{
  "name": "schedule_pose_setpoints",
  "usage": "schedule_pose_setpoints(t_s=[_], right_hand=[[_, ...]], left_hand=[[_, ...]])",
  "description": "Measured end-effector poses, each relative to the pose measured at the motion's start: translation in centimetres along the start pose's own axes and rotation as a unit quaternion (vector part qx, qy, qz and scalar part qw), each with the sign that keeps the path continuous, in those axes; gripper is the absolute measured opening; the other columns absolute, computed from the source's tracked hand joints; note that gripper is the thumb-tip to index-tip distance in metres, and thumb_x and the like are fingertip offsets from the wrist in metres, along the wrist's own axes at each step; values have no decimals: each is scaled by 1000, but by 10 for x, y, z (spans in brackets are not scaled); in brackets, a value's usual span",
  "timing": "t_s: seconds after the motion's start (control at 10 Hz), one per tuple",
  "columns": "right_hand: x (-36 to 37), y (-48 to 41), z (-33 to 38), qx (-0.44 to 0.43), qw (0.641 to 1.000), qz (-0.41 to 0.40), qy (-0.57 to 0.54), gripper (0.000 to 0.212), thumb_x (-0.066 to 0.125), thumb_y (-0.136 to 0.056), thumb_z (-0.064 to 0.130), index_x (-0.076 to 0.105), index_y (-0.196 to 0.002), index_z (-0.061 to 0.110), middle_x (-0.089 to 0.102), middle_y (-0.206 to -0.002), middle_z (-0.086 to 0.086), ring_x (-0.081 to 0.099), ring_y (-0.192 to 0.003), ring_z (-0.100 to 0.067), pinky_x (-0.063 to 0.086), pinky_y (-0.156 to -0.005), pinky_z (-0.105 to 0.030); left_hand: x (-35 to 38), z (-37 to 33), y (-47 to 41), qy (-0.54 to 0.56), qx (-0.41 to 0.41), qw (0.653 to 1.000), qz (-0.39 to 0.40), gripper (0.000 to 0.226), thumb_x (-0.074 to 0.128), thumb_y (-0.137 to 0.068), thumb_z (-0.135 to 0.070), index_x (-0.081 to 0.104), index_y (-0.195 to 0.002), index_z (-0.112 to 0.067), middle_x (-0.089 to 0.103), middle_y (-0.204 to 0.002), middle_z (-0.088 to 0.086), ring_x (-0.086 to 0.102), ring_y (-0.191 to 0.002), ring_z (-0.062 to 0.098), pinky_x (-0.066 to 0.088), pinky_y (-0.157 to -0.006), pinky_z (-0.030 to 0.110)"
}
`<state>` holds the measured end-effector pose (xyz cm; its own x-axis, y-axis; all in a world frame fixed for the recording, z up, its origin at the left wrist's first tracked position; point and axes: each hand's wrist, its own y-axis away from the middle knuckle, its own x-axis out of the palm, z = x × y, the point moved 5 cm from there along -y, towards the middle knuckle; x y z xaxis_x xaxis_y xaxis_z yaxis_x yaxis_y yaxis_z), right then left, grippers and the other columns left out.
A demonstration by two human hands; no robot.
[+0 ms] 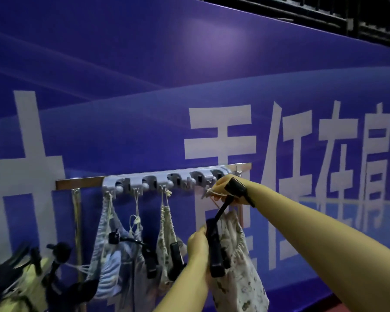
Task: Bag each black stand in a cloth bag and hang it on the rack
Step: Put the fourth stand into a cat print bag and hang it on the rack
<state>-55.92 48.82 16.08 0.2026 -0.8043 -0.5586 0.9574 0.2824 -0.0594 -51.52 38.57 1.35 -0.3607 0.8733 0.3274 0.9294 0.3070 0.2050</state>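
A grey rack (158, 180) with several hooks is fixed to a rail on the blue wall. Three cloth bags hang from it, each with a black stand poking out: a striped bag (108, 251), a pale bag (135, 262) and a floral bag (164, 239). At the rack's right end my right hand (223, 188) pinches the drawstring of another floral cloth bag (239, 273). A black stand (216, 251) sticks out of this bag. My left hand (198, 246) grips the bag and stand from the left.
More black stands (54, 255) and a yellow-green bag (29, 280) lie at the lower left. A cord (77, 221) hangs from the rail's left end. The blue banner wall with white characters fills the background.
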Motion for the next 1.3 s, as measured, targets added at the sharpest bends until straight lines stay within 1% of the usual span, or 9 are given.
schedule_pose_setpoints(t_s=[0.1, 0.2, 0.3, 0.5, 0.7, 0.8, 0.9, 1.2, 1.3], right_hand=[[3, -31, 13, 8, 1000, -4, -9, 29, 43, -96, 10, 45, -68, 11, 46, -71, -7, 45, -62, -16, 37, -55, -23], [14, -57, 26, -15, 998, -32, 50, 22, 51, -89, 18, 49, -68, 15, 50, -71, -8, 43, -56, -16, 37, -49, -21], [33, -82, 33, -33, 999, -14, 16, 5, 51, -89, 7, 50, -84, 10, 55, -97, -20, 44, -61, -19, 38, -53, -26], [46, -130, 36, -89, 992, -88, -11, 17, 57, -76, 8, 54, -60, 12, 47, -63, -13, 44, -59, -20, 37, -57, -30], [49, -154, 29, -69, 991, -108, -34, 14, 59, -82, 11, 54, -68, 10, 46, -68, -13, 44, -64, -21, 38, -58, -32], [54, -153, 22, -14, 986, -76, -145, 22, 58, -86, 9, 48, -67, 9, 49, -66, -7, 47, -57, -17, 43, -43, -23], [53, -155, 10, 58, 974, -73, -208, 15, 54, -82, 13, 48, -69, 8, 51, -67, -9, 49, -56, -18, 43, -46, -24], [63, -144, -17, 38, 983, -77, -163, 25, 42, -91, -2, 48, -69, 6, 47, -62, -9, 44, -52, -15, 35, -45, -21], [65, -133, -25, 16, 974, -83, -210, 27, 47, -86, -5, 51, -62, 7, 47, -63, -10, 47, -56, -17, 37, -53, -25]], left_hand=[[-2, -13, -18, 5, 20, 1000, 2, 26, 52, -88, -29, 66, -83, -8, 67, -84, 16, 63, -80, 32, 53, -88, 50], [-13, -4, -73, 17, 6, 999, -29, 28, 56, -76, -35, 61, -67, -9, 63, -77, 20, 57, -72, 31, 50, -74, 42], [-23, -10, -84, 68, 1, 995, -70, 38, 54, -69, -38, 64, -72, -1, 63, -87, 29, 54, -69, 30, 46, -70, 38], [-42, -52, -75, 77, 44, 991, -105, 23, 37, -98, -9, 55, -101, 6, 55, -32, 9, 55, -28, 21, 38, -26, 18], [-50, -55, -106, 27, 76, 989, -120, 27, 43, -96, -11, 58, -76, 0, 53, -64, 11, 50, -58, 26, 41, -54, 28], [-52, -48, -118, 18, 81, 990, -113, 31, 44, -95, -13, 57, -68, -7, 56, -66, 11, 56, -69, 29, 49, -73, 37], [-53, -49, -117, 3, 79, 990, -114, 31, 44, -96, -16, 56, -68, -10, 58, -71, 12, 58, -83, 30, 49, -89, 43], [-56, -42, -106, -48, 45, 990, -126, 27, 42, -98, -20, 57, -81, -4, 61, -93, 18, 60, -97, 34, 48, -94, 42], [-61, -35, -103, -50, 26, 990, -129, 32, 41, -98, -21, 61, -107, 3, 63, -107, 24, 61, -102, 37, 49, -95, 43]])
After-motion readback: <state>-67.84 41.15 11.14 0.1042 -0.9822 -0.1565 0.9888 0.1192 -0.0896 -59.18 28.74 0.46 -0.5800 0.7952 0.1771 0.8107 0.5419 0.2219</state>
